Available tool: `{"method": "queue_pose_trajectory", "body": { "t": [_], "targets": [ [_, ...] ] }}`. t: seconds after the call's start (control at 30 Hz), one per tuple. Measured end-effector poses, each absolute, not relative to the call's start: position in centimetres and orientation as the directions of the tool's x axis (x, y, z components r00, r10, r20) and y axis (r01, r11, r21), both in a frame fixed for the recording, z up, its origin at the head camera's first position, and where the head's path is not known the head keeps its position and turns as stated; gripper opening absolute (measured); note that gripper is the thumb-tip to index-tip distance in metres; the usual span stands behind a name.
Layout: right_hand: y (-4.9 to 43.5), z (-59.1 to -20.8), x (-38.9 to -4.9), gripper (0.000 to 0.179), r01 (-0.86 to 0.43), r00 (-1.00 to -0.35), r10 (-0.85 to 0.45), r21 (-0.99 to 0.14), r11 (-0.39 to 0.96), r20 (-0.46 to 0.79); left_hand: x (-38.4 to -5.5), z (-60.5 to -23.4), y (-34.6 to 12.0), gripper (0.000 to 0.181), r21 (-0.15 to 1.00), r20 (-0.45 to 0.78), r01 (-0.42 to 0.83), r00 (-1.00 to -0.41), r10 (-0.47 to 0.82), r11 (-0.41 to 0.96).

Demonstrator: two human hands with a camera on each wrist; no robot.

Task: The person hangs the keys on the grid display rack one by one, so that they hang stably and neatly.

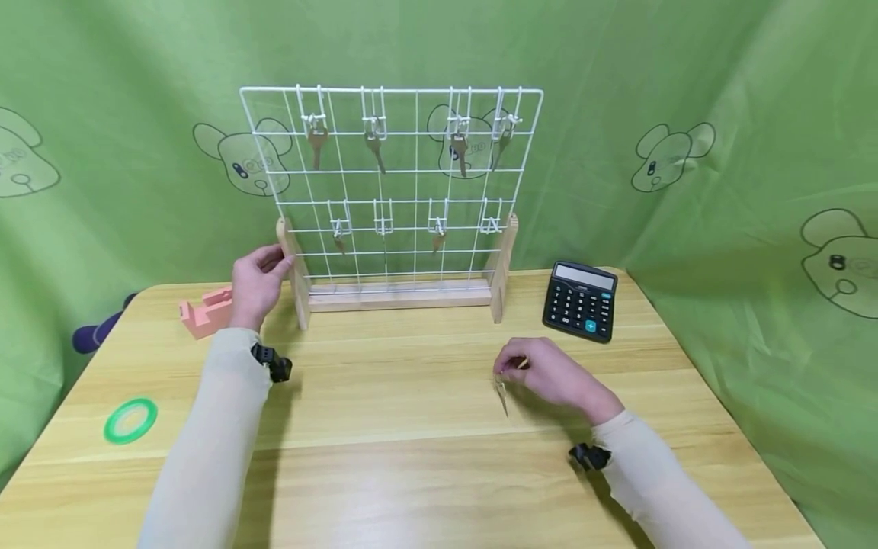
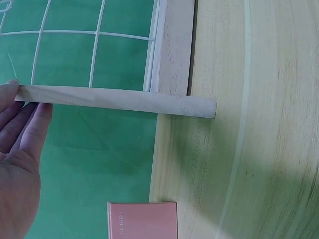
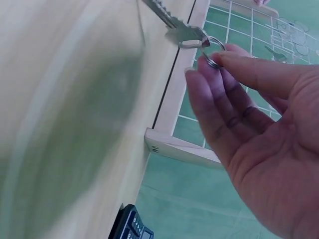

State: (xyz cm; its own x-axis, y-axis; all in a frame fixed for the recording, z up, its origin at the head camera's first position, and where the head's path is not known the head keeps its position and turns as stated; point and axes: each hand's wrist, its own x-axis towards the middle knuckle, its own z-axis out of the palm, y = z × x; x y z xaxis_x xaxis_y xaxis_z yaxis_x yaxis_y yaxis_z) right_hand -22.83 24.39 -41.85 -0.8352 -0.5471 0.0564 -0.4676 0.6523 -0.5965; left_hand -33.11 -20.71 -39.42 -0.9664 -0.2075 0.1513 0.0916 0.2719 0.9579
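A white wire grid rack (image 1: 415,171) stands upright on a wooden base at the back of the table. My left hand (image 1: 257,286) holds the left wooden leg (image 2: 119,99) of this rack, thumb on one side and fingers on the other. In front of the rack's right end, low over the table, my right hand (image 1: 549,374) pinches a key ring (image 3: 213,63) between thumb and fingertips. A silver key (image 3: 187,34) dangles from that ring. Keys (image 1: 318,145) hang from the upper row of hooks; smaller ones hang in the lower row, where the far-right hook (image 1: 490,225) shows no key.
A black calculator (image 1: 580,301) lies right of the rack. Left of it sits a pink tape dispenser (image 1: 207,314), partly behind my left forearm. A green tape roll (image 1: 110,431) lies at the table's left. Green cloth (image 1: 590,61) hangs behind and around the table.
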Motion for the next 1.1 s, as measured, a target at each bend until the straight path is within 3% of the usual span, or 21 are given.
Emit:
{"method": "queue_pose_trajectory", "body": {
  "t": [0.33, 1.1],
  "targets": [
    [24.9, -40.2, -23.6, 0.018, -0.423, -0.873, -0.471, -0.675, 0.605, 0.126, -33.2, -39.3, -20.6, 0.041, 0.957, 0.149, 0.091, -0.969, -0.198, 0.275],
    [24.3, -37.9, -25.9, 0.014, -0.440, -0.892, -0.375, -0.674, 0.593, 0.252, -33.1, -39.4, -20.6, 0.040, 0.954, 0.158, 0.095, -0.965, -0.208, 0.286]
  ]
}}
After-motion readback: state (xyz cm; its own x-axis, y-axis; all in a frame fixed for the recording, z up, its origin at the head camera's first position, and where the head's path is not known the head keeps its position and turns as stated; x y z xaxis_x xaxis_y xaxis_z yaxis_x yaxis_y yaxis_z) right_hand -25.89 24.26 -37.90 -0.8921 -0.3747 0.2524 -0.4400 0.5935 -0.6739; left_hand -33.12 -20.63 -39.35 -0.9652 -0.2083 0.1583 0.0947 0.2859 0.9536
